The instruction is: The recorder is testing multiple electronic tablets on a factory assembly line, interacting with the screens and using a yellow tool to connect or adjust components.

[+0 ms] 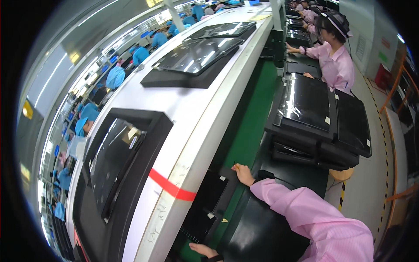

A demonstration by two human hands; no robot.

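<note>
A flat black screen panel (204,203) with small pale tabs lies in a black foam tray (225,197) on the green conveyor belt (246,118). My right hand (244,174) reaches across from the right, its fingers closed at the tray's far corner. Near the lower edge of the view, my left hand (203,250) is by the tray's near end, fingers stretched out and holding nothing. Whether those fingertips touch the tray I cannot tell. Pink fabric (305,205) covers my right arm.
Stacked foam trays with glossy panels (305,102) stand on the dark bench (257,218) to the right. More panels in foam (192,54) and a big framed one (115,157) rest on the white raised shelf (187,144). A co-worker in pink (334,61) sits beyond.
</note>
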